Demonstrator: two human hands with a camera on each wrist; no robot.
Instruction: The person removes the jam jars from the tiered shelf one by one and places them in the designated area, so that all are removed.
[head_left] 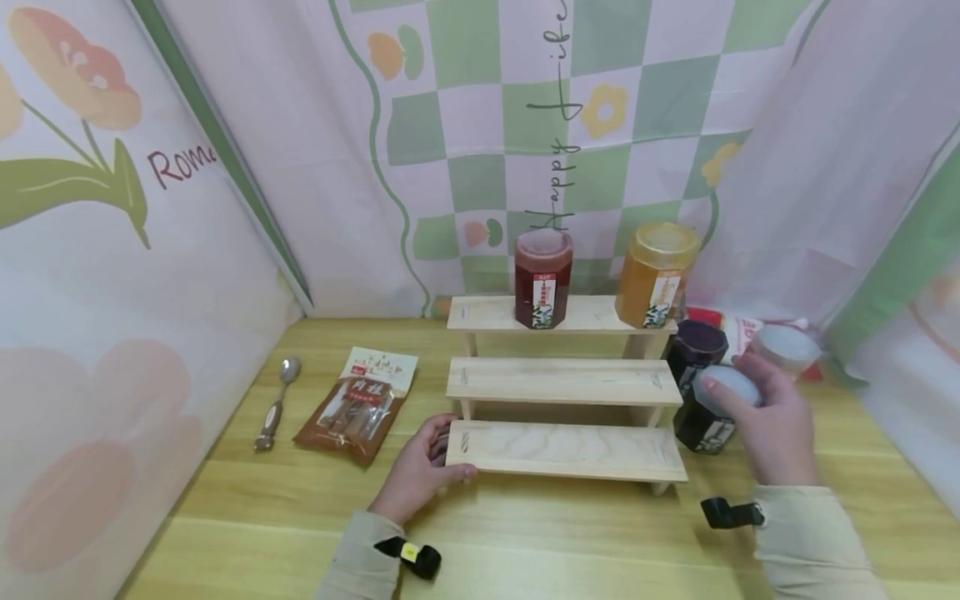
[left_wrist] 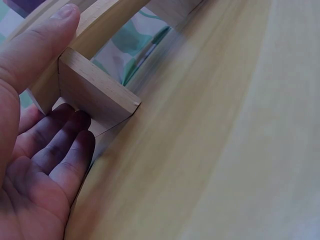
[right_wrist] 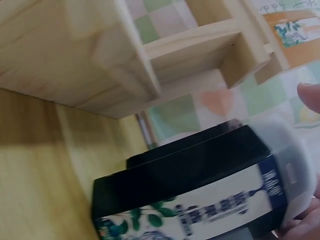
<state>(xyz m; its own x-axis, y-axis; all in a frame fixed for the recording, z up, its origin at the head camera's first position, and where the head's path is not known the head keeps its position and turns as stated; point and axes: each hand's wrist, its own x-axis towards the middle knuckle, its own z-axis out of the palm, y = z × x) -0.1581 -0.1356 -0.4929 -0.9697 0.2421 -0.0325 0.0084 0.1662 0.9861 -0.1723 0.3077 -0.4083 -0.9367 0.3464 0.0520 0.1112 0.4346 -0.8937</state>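
A three-step wooden rack stands in the middle of the table. My left hand holds the left end of its lowest step, thumb over the board's edge and fingers below, beside the wooden leg in the left wrist view. To the right of the rack, my right hand grips a dark jar by its whitish lid. That jar's white label with leaves and dark lettering shows in the right wrist view. Close behind it is another dark jar.
On the top step stand a red jar and an orange-yellow jar. A pale round lid and red-and-white packaging lie at the right rear. Left of the rack are a brown packet and a spoon.
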